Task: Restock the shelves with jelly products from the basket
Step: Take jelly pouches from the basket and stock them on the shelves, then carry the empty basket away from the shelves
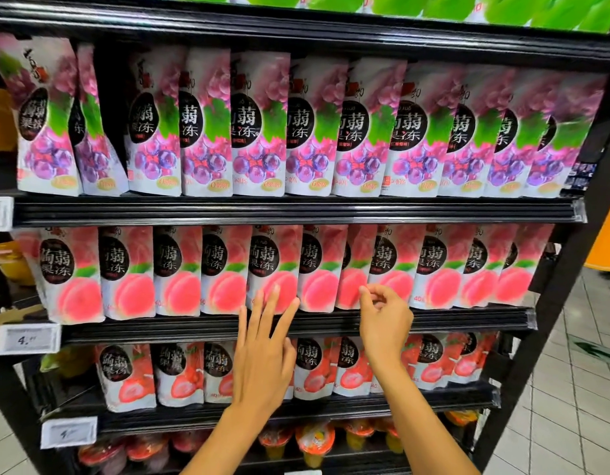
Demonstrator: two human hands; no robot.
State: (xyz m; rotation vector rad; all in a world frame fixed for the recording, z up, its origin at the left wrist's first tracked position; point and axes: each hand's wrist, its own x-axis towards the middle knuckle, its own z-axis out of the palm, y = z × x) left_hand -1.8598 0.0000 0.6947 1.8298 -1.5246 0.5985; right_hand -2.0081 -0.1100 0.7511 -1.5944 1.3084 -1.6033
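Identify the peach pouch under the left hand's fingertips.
The fifth peach pouch from the left; the left hand rests straight fingers on its lower front.

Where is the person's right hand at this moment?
Head view, right of centre: the right hand is at the peach jelly pouches, beside the left hand.

Peach jelly pouches (pixel 180 272) on black shelf (pixel 125 329), left hand (pixel 262 358) flat against one, right hand (pixel 384 320) curled alongside

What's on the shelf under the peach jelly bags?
Strawberry jelly pouches stand in a row there, below the peach jelly bags. The left hand covers some in the middle, so those cannot be seen.
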